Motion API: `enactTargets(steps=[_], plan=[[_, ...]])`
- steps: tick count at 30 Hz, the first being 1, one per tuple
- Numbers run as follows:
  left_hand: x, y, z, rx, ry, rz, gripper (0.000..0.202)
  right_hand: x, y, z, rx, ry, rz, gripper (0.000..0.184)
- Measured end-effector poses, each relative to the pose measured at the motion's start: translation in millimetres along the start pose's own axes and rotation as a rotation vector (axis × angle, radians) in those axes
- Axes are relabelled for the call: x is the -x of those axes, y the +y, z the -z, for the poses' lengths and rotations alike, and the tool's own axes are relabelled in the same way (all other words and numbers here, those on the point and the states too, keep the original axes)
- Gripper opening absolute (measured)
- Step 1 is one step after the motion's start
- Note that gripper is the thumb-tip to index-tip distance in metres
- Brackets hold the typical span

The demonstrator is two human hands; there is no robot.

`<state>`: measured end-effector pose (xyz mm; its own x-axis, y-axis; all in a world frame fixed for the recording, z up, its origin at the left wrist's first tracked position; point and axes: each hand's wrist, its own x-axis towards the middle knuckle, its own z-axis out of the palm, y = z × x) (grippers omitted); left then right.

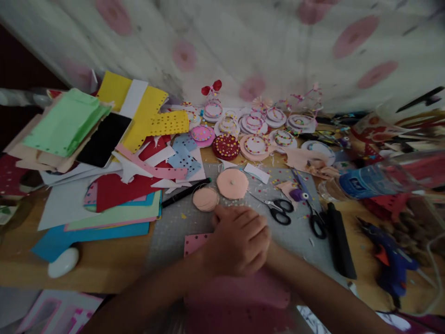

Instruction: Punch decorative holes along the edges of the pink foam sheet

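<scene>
My left hand (231,241) is closed over my right hand (262,248) at the front middle, the two clasped together. My right hand is mostly covered, and its fingers are hard to tell apart. Pink punched paper (236,292) lies beneath them on a grey cutting mat (167,246). Just beyond the hands are a peach scalloped paper disc (232,183) and a smaller stack of peach discs (206,198). A black marker (186,192) lies to their left. Black-handled scissors (281,211) rest to the right, beside a purple paper punch (298,195).
Coloured paper and scraps (121,190) pile up at left, with a phone (104,139) on them. Several small decorated paper hats (255,144) line the back. At right are a second pair of scissors (318,225), a blue glue gun (392,264) and a plastic bottle (368,181).
</scene>
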<state>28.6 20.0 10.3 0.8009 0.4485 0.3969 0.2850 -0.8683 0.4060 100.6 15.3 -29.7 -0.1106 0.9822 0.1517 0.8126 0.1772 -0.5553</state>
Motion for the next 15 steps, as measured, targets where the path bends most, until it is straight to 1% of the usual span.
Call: enactTargets(steps=[1,3,5,6,8,10,11,13,14,15], plan=[[8,4,6.5,0.034,0.062,-0.011,0.027,-5,6,9,-0.072,-0.043,-0.003,0.021],[25,12,19.9,0.077,0.156,0.042,0.029,-18,17,28,-0.186,-0.11,-0.006,0.031],[43,19,30.2,0.077,0.158,0.171,0.027,-28,24,48,-0.256,-0.114,-0.022,0.036],[50,21,32.9,0.068,0.14,0.256,0.026,-30,26,59,-0.283,-0.115,-0.025,0.036],[62,23,32.7,0.043,0.077,0.426,0.024,-27,31,78,-0.308,-0.143,-0.013,0.032],[69,21,26.4,0.004,0.005,0.546,0.03,-15,36,92,-0.25,-0.244,0.038,0.014],[70,20,22.1,-0.015,-0.038,0.579,0.037,-8,39,96,-0.188,-0.303,0.068,0.016],[68,19,14.1,-0.051,-0.129,0.614,0.051,8,45,97,-0.061,-0.41,0.127,0.034],[66,19,11.0,-0.065,-0.167,0.625,0.055,14,48,96,-0.023,-0.447,0.145,0.035],[63,19,8.9,-0.076,-0.199,0.636,0.055,19,50,94,-0.006,-0.472,0.154,0.031]])
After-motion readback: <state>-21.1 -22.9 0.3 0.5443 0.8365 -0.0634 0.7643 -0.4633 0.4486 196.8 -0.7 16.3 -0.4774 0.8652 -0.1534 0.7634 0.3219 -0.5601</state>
